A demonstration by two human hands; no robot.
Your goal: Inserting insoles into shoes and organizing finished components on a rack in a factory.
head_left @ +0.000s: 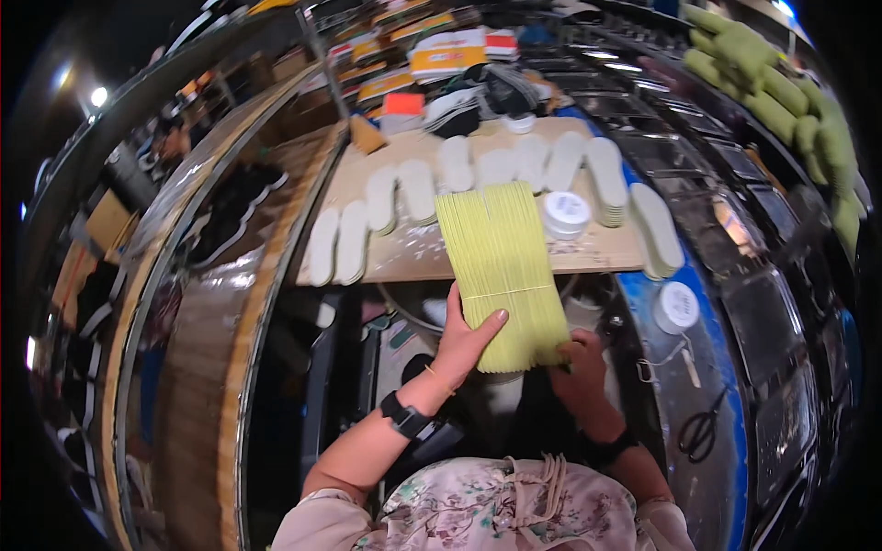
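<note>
A thick bundle of yellow-green insoles (505, 248), bound across with a thin band (505, 293), is held up over the near edge of a wooden board (404, 262). My left hand (469, 340) grips the bundle's lower left side, thumb across the front. At the lower right corner, my right hand (581, 376) is closed with fingers curled against the bundle; what they pinch is hidden. Behind it stand stacks of pale insoles (381, 197) in a curved row. Just right of the bundle sits a round white tub (565, 214).
On the blue bench at right lie a second white tub (677, 307), a stack of insoles (656, 230) at the board's edge, and black scissors (702, 432). A wooden-edged rack (253, 349) runs along the left. Dark metal racking (776, 321) lines the right; boxes (447, 55) are piled behind.
</note>
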